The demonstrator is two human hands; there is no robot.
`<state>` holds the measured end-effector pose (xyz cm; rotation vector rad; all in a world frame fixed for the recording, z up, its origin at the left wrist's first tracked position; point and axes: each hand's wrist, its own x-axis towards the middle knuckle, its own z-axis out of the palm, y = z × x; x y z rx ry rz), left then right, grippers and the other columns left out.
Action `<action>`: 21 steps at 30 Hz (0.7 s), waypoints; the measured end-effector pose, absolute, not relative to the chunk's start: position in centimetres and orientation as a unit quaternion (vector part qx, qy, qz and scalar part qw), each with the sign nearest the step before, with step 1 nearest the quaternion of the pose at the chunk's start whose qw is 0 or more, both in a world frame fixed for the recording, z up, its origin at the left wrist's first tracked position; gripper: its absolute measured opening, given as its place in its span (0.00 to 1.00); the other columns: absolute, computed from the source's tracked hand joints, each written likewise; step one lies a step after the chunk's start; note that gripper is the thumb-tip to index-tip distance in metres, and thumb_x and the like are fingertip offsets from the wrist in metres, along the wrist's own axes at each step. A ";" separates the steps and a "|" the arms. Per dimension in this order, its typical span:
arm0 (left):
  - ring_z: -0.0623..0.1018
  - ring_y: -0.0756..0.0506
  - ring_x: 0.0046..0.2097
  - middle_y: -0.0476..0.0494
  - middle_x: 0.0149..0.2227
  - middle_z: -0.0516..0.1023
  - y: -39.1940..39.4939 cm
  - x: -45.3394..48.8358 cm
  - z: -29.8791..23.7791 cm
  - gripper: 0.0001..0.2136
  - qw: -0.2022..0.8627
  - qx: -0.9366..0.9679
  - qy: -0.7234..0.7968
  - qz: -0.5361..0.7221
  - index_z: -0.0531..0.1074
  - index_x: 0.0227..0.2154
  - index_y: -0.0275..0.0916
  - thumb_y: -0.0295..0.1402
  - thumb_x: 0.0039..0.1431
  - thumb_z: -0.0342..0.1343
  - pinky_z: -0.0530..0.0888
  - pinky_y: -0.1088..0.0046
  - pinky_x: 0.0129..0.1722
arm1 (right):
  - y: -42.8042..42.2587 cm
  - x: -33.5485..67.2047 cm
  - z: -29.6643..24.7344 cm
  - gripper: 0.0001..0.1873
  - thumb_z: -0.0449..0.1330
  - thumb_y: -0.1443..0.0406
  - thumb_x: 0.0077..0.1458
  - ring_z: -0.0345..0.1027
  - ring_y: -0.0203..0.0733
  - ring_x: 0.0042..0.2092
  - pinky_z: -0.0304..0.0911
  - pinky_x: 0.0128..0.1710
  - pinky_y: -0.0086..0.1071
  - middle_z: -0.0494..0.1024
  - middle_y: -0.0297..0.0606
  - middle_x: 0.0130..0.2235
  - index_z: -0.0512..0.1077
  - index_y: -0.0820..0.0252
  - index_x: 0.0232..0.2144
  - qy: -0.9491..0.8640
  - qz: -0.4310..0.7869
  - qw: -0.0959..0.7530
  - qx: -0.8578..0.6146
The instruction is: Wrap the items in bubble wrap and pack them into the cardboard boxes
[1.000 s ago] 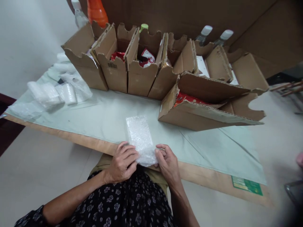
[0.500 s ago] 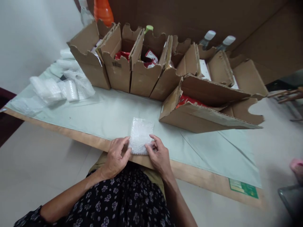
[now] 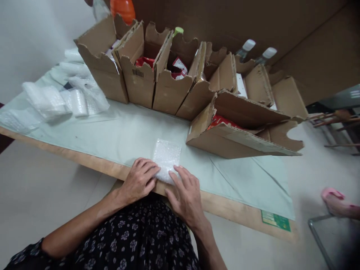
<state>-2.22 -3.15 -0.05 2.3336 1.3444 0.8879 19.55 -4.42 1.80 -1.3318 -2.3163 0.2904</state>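
A small flat piece of bubble wrap [image 3: 168, 152] lies on the pale green cloth [image 3: 132, 131] at the table's near edge. My left hand [image 3: 140, 178] rests at its near left corner, the slightly bent fingertips touching the plastic and the thumb lower down. On the other side, my right hand [image 3: 185, 191] is open, its fingers spread on the near right part of the wrap and its thumb apart by the wooden edge. Both hands cover parts of the near end. Whether anything is inside the wrap I cannot tell.
Several cardboard boxes [image 3: 165, 93] stand in a row behind, some with red packets inside. Another cardboard box [image 3: 222, 144] sits nearer, at the right. Bubble wrap pieces [image 3: 47, 99] are heaped at the left. A pink slipper-like thing [image 3: 333, 197] and a metal frame [image 3: 317, 236] are at far right.
My fingers have moved from the wrap's side edges onto its near end. My right hand has spread and its thumb has come off the wrap. The camera view has shifted slightly.
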 end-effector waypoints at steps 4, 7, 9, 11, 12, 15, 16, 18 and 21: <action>0.77 0.41 0.43 0.41 0.40 0.83 -2.5 -2.5 0.2 0.12 0.164 0.810 0.456 0.331 0.75 0.49 0.37 0.26 0.67 0.52 0.74 0.57 0.48 | -3.5 19.3 1.7 0.19 0.53 0.70 0.66 0.73 0.51 0.55 0.65 0.54 0.48 0.81 0.45 0.53 0.70 0.56 0.57 -0.848 0.169 0.204 -0.458; 0.78 0.43 0.38 0.41 0.37 0.83 -2.1 -2.9 0.3 0.12 0.199 0.790 0.471 0.338 0.76 0.50 0.37 0.31 0.68 0.53 0.76 0.61 0.42 | -3.0 19.4 1.7 0.16 0.54 0.65 0.69 0.75 0.47 0.44 0.67 0.48 0.44 0.83 0.41 0.47 0.72 0.55 0.56 -0.806 0.234 0.218 -0.498; 0.78 0.44 0.36 0.42 0.36 0.83 -1.8 -2.9 0.1 0.12 0.198 0.777 0.498 0.330 0.77 0.49 0.38 0.34 0.68 0.54 0.76 0.62 0.41 | -2.8 19.3 1.8 0.15 0.54 0.61 0.69 0.74 0.47 0.44 0.66 0.48 0.43 0.83 0.41 0.47 0.73 0.55 0.54 -0.783 0.253 0.212 -0.527; 0.79 0.44 0.36 0.41 0.35 0.83 -1.3 -2.7 -0.1 0.12 0.174 0.773 0.524 0.314 0.78 0.48 0.38 0.36 0.68 0.55 0.77 0.62 0.42 | -2.5 19.1 1.6 0.14 0.53 0.61 0.69 0.73 0.49 0.45 0.64 0.47 0.43 0.83 0.41 0.46 0.75 0.56 0.49 -0.775 0.232 0.200 -0.552; 0.79 0.44 0.35 0.41 0.35 0.83 -1.0 -2.5 -0.1 0.12 0.159 0.773 0.534 0.303 0.78 0.48 0.38 0.36 0.68 0.55 0.77 0.62 0.42 | -2.3 19.0 1.5 0.14 0.53 0.61 0.69 0.72 0.49 0.44 0.63 0.46 0.44 0.82 0.42 0.45 0.76 0.57 0.47 -0.777 0.210 0.192 -0.562; 0.79 0.43 0.34 0.41 0.33 0.83 0.3 -1.5 -0.1 0.11 0.122 0.773 0.560 0.272 0.79 0.46 0.38 0.37 0.66 0.57 0.77 0.63 0.42 | -1.7 19.0 1.0 0.14 0.54 0.59 0.68 0.71 0.51 0.45 0.62 0.45 0.44 0.81 0.45 0.46 0.75 0.58 0.48 -0.782 0.133 0.180 -0.582; 0.79 0.43 0.34 0.41 0.33 0.83 0.7 -1.2 0.1 0.11 0.119 0.772 0.567 0.262 0.79 0.45 0.38 0.37 0.66 0.58 0.76 0.63 0.41 | -1.5 19.1 0.7 0.15 0.54 0.59 0.67 0.70 0.52 0.46 0.62 0.46 0.45 0.80 0.47 0.49 0.74 0.58 0.50 -0.780 0.111 0.182 -0.588; 0.79 0.42 0.34 0.41 0.32 0.82 1.4 -0.8 0.4 0.11 0.129 0.767 0.577 0.249 0.79 0.44 0.38 0.38 0.65 0.59 0.76 0.63 0.41 | -1.1 19.5 0.2 0.20 0.54 0.57 0.67 0.69 0.56 0.53 0.63 0.50 0.47 0.76 0.51 0.56 0.71 0.59 0.57 -0.775 0.074 0.193 -0.597; 0.78 0.43 0.36 0.41 0.35 0.81 1.9 -0.9 1.0 0.14 0.180 0.741 0.596 0.252 0.78 0.46 0.37 0.41 0.63 0.60 0.76 0.65 0.41 | -0.5 20.1 -0.5 0.30 0.55 0.53 0.66 0.64 0.60 0.62 0.62 0.55 0.51 0.68 0.57 0.65 0.63 0.63 0.64 -0.773 0.062 0.203 -0.598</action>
